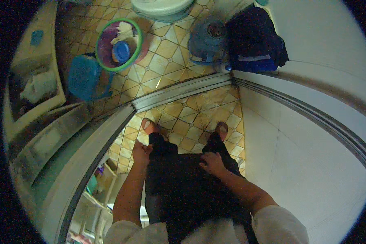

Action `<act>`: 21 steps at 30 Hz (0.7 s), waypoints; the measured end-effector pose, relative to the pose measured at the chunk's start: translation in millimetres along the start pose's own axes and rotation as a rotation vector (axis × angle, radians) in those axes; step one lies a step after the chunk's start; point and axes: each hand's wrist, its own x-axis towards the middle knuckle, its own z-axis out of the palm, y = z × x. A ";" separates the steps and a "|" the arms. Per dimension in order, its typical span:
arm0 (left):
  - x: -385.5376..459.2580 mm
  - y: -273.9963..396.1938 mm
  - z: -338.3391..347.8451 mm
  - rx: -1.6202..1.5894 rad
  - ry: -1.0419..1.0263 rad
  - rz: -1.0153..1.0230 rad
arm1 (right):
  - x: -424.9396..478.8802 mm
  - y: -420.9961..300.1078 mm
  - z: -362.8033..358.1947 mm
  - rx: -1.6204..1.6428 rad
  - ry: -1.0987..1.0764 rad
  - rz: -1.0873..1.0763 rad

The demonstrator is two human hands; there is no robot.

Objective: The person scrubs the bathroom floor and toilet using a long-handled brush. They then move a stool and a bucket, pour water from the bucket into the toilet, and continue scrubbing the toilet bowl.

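Note:
My left hand is beside my left leg, at the edge of the dark cloth over my lap and thighs. Its fingers are curled, and whether they pinch the cloth is hidden. On the other side, my right hand lies against the same dark cloth near the right knee, fingers bent. The picture is too dim to show if it grips a fold. Both bare feet, the left foot and the right foot, rest on the patterned tile floor just inside a raised door sill.
Beyond the sill stand a green-rimmed basket holding a blue container and pale cloth, a blue plastic stool-like item, and a large translucent water jug. Dark clothing hangs at right. A white wall and door frame flank me.

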 end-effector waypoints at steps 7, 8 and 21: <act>-48.3 60.3 -118.3 -0.212 0.122 0.120 | -0.5 -8.2 -54.5 -0.253 0.022 0.043; -57.8 68.7 -117.8 -0.221 0.287 0.109 | -0.8 -10.5 -61.2 -0.215 0.020 0.043; -142.4 149.4 -121.3 0.733 -0.173 0.499 | -112.8 -40.7 -86.6 0.118 0.197 0.477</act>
